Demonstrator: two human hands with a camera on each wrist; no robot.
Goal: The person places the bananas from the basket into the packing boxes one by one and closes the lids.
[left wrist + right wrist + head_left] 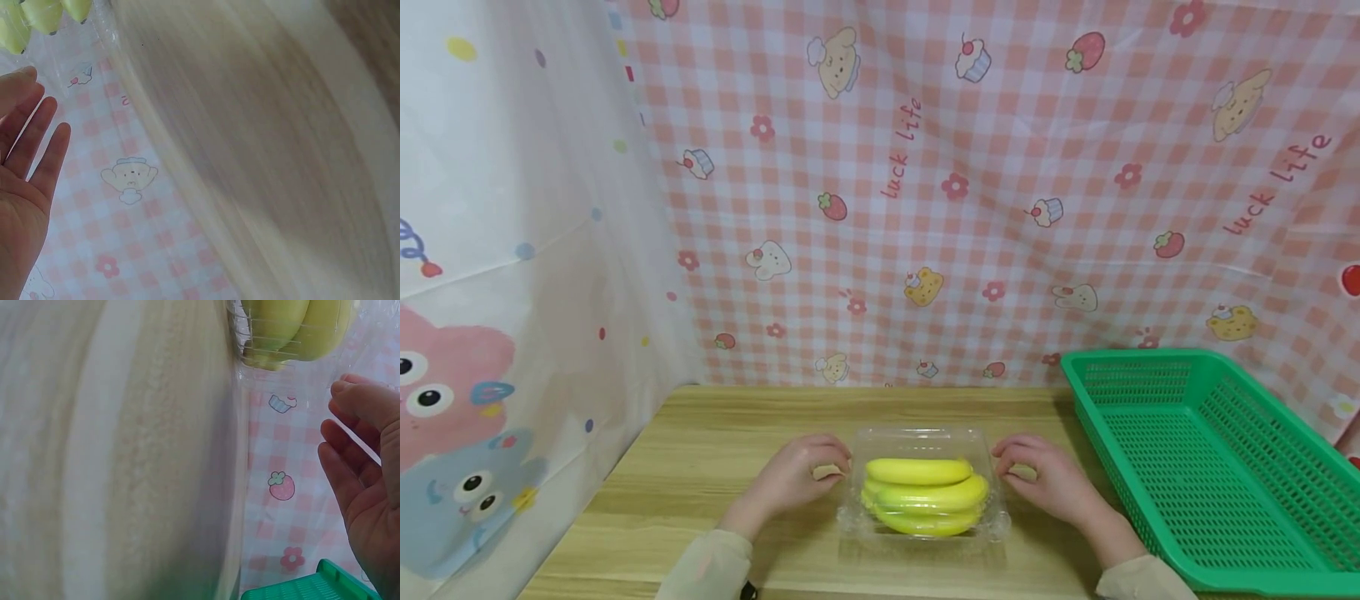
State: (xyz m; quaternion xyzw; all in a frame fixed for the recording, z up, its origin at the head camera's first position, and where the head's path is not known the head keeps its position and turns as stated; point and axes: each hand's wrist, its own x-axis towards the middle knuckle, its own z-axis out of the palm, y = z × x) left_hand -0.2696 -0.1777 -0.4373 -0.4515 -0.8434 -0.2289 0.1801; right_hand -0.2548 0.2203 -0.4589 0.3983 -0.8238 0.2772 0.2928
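A clear plastic clamshell box [922,442] sits on the wooden table with a bunch of yellow bananas [925,498] inside. The left hand [801,471] pinches the box's left side near the upper edge, thumb and forefinger close together. On the opposite side, the right hand [1045,475] pinches the matching edge. In the left wrist view, banana ends [47,15] show through the plastic above the left hand [25,162]. The right wrist view has the right hand's thumb and forefinger [350,394] at the plastic edge, its other fingers loosely extended.
A green plastic basket [1195,475] with mesh walls stands at the right, close to the right forearm. Beneath everything is the wooden table [685,467]. A pink checked cloth [880,250] hangs behind it, and a white patterned cloth [550,208] hangs at the left.
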